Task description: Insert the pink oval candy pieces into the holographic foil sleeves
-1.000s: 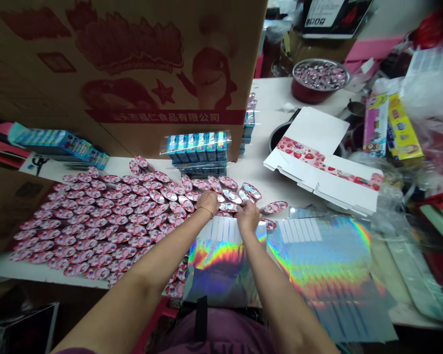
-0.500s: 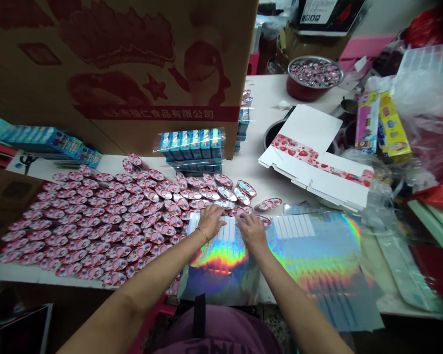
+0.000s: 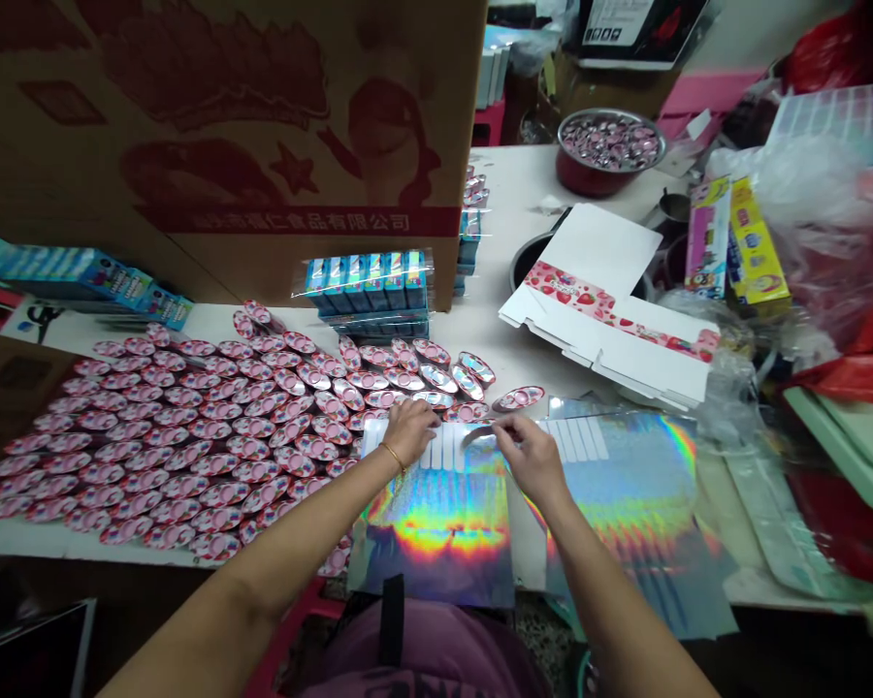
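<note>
Holographic sheet [image 3: 443, 557] lies on the near middle of the table, white label strips in a row along its far end. Left hand [image 3: 411, 433] rests on that far end, fingers bent and loosely spread, gold bracelet [image 3: 393, 452] on the wrist. Right hand [image 3: 531, 454] pinches 1 thin curved strip [image 3: 478, 434] between thumb and fingertips, above the sheet's far right corner.

Writing: carton [image 3: 283, 107], far left, has a red band ending 市福仁食品有限公司, first characters blurred; red star and cartoon prints above. White box [image 3: 626, 325] on the right has a strawberry band, lettering too small to read. Yellow box [image 3: 757, 242] and pink box [image 3: 707, 237], far right: print unreadable. Black box [image 3: 640, 31] at the far edge has a white panel with small icons.

Surface: white table [image 3: 476, 325]. Pink packs [image 3: 210, 412] stand tightly in rows, left. Blue packs [image 3: 368, 283] in clear wrap sit against the carton. 2nd sheet [image 3: 618, 543] lies right of the 1st. Far right: metal bowl [image 3: 607, 176] full of pink pieces.

Room: cluttered, clear bags [image 3: 807, 194] piled right, pink stool [image 3: 291, 625] low and near.
</note>
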The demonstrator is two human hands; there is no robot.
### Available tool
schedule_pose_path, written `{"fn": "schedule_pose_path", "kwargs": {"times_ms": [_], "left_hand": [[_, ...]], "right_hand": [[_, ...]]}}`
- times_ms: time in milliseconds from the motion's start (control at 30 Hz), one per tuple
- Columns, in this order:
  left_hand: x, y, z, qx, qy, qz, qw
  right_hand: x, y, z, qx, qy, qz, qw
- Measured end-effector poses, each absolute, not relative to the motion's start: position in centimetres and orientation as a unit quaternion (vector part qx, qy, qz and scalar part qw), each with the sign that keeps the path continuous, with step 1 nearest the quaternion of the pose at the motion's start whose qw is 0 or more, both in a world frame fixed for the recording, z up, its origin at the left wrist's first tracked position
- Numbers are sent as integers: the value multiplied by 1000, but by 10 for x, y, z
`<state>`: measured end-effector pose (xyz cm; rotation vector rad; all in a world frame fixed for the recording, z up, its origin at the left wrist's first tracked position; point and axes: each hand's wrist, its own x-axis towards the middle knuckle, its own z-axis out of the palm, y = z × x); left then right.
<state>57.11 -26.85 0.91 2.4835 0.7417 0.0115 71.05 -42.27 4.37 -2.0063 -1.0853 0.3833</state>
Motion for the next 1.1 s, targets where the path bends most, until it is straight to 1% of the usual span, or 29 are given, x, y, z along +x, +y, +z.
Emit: {"fn": "schedule_pose_path", "kwargs": {"times_ms": [67,133,200,233,300,400,467,600,700,833,933,1033,1100], "left_hand": [[580,-268,13,896,284,7,341],[590,-268,15,838,304,14,453],[597,-268,15,760,336,14,556],[599,-269,14,730,352,11,586],[600,-270,12,704,373,0,604],[601,-270,7,730,388,-6,562],[604,-270,5,765,401,-5,504],[613,-271,6,828,421,-36,368],[617,-275,9,842,441,-56,306],[621,-279,9,849,456,-82,255],[625,-277,8,846,463,-115,237],[626,-274,11,846,461,-137,228],[622,-272,16,847,466,-126,223]], "right_hand": [[721,-419,44,-787,-360,219,450],[728,-413,35,-770,-312,264,490],[731,-406,21,-753,-268,283,530],[731,-403,15,-746,-248,288,547],[730,-399,4,-736,-215,298,569],[730,-395,-6,-742,-191,306,565],[730,-393,-9,-772,-205,283,531],[730,-385,-13,-836,-277,156,448],[730,-381,-16,-849,-325,89,407],[729,-378,-23,-866,-356,62,346],[729,-374,-25,-883,-354,55,305],[733,-368,-20,-902,-341,71,257],[738,-367,-14,-907,-334,92,239]]}}
